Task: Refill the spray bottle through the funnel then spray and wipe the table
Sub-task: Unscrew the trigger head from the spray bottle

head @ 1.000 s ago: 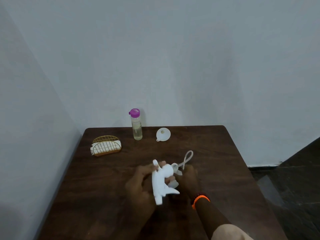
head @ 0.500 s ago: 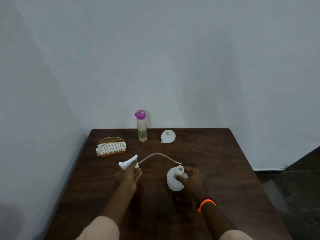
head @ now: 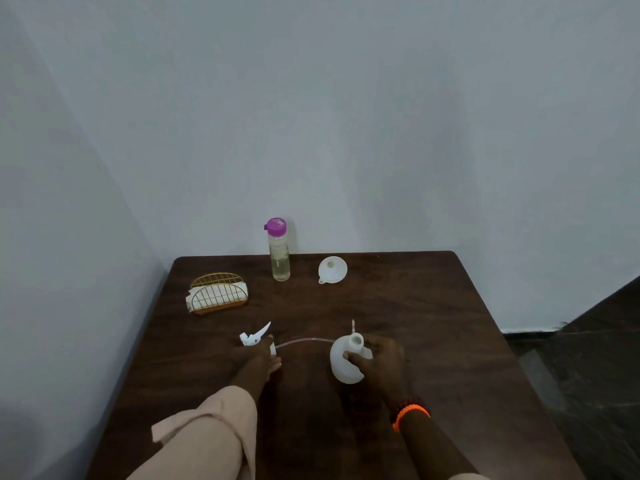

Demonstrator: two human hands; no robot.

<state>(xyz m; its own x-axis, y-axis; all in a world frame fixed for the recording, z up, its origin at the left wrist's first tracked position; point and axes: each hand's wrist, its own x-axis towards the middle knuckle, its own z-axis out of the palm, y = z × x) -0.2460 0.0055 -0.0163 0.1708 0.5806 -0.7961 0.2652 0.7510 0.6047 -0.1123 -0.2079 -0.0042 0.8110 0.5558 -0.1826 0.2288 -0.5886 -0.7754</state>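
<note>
Our left hand [head: 258,358] holds the spray head [head: 254,337], fingers closed, low over the worktop [head: 433,323]. Our right hand [head: 381,362] grips the uncapped spray bottle [head: 341,362], standing mid-worktop. The funnel [head: 332,270] lies beyond, near the far edge.

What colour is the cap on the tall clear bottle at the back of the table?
Purple, on the bottle; its cap shows clearly in the head view.

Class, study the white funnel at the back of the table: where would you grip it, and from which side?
Pinch the funnel by its wide rim, reaching from above. It appears to rest with the bowl opening facing up, so the rim is exposed; the small tab at its near-left edge is another possible hold.
</note>
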